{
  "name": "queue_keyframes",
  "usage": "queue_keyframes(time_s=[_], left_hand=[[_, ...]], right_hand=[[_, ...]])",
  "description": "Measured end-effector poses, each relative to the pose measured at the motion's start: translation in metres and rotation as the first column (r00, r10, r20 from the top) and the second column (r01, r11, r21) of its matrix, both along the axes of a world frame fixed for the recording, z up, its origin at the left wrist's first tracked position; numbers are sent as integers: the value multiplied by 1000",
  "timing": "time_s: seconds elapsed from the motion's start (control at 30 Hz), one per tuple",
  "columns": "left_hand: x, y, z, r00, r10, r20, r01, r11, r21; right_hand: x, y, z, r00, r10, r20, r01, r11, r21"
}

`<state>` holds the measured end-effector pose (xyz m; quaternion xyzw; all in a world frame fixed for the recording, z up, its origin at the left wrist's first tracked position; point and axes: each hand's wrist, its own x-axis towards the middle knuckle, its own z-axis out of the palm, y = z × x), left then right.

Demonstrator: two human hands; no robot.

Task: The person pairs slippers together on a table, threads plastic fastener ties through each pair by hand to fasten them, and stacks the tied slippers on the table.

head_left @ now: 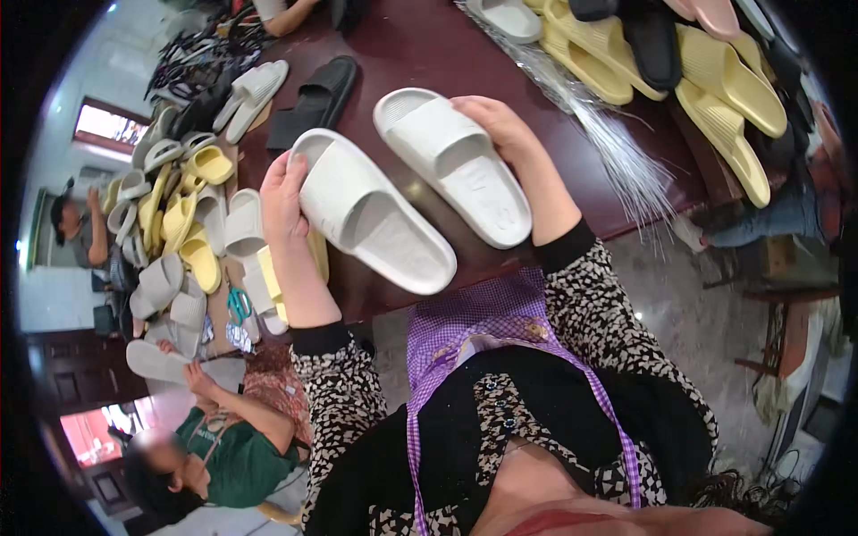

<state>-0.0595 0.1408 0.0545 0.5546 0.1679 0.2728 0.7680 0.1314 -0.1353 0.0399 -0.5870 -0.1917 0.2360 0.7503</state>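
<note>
Two pale grey slide sandals are in my hands over the dark red table [402, 45]. My left hand [284, 198] is closed on the left slide sandal [402, 241] near its toe end, at the outer side. My right hand [500, 129] grips the right slide sandal [487, 192] along its outer side near the toe. Both sandals lie slantwise, toes away from me and heels toward me, with their footbeds facing up. A narrow gap separates them. Some of my fingers are hidden beneath the sandals.
A black slide pair [326, 94] and a white pair [255, 94] stand beyond my left hand. Yellow and grey slides [179, 219] pile at left, near teal scissors [239, 304]. Clear ties [617, 156] and yellow slides [728, 80] lie right. A co-worker [232, 438] holds a sandal.
</note>
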Motion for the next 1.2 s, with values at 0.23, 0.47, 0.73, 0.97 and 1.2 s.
queue_keyframes(time_s=[0.23,0.47,0.73,0.97,1.2], left_hand=[[45,-4,-41,954,293,-58,-258,906,335],[-30,-23,-61,806,591,-36,-337,508,793],[-143,-27,-43,720,688,-98,-468,584,663],[-167,-14,-35,584,812,16,-502,345,793],[-180,-16,-20,513,856,-69,-628,428,649]], right_hand=[[1,54,-9,940,-115,323,213,933,-289],[-17,110,-24,801,-246,546,335,939,-70],[-117,193,-19,853,31,522,-10,999,-42],[-117,195,6,852,-27,523,-62,986,152],[-114,111,37,753,-52,656,-55,988,142]])
